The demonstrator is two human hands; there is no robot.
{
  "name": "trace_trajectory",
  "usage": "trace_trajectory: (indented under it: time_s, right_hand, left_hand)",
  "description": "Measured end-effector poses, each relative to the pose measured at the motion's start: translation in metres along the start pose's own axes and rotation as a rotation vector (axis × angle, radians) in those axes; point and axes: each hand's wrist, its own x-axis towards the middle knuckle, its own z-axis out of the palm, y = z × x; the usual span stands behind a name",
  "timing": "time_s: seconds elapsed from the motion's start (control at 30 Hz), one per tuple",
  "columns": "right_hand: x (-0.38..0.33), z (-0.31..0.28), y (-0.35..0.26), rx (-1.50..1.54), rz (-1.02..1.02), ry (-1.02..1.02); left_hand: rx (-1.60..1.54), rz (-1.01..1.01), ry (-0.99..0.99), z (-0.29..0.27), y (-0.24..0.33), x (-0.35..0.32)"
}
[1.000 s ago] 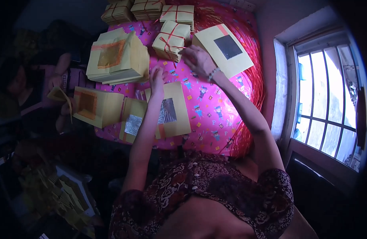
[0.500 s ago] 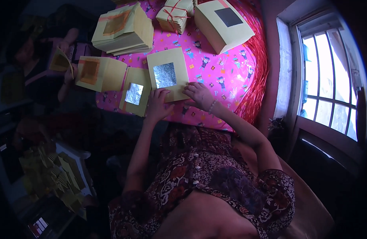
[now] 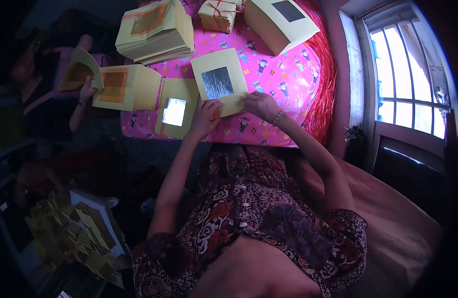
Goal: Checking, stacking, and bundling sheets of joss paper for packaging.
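Observation:
In front of me a pale yellow sheet of joss paper (image 3: pixel 216 82) with a silver foil square lies at a tilt. My left hand (image 3: pixel 205 119) has its fingers bent over the sheet's lower left edge. At the lower right corner, my right hand (image 3: pixel 261 106) pinches the paper between thumb and fingers. Just left of the sheet is another piece of joss paper with a bright silver square (image 3: pixel 174 111), partly beside my left wrist. Beyond it sits a stack with an orange-gold square (image 3: pixel 114 85).
The table has a pink patterned cover (image 3: pixel 276 74). Thick paper stacks (image 3: pixel 157 37) (image 3: pixel 281 22) and a bundle tied with red string (image 3: pixel 218 15) stand at the back. Red shiny strips (image 3: pixel 328 74) hang along the right edge. On the left, another person's hand (image 3: pixel 88 90) holds a curled sheet.
Both my hands and the silver-squared sheet have shifted slightly right in the view. My right hand's fingers have drawn together at the sheet's corner. The other person's sheet has lifted and curled more.

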Motion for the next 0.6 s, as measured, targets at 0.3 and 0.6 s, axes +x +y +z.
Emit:
trace_trajectory:
  time_s: [0.3, 0.6]
  right_hand:
    - [0.011, -0.012, -0.011, 0.148, 0.246, 0.011]
    - [0.018, -0.010, -0.001, 0.251, 0.308, -0.035]
  left_hand:
    - [-0.133, 0.054, -0.013, -0.007, -0.015, -0.001]
    - [-0.177, 0.033, -0.028, -0.008, -0.017, -0.001]
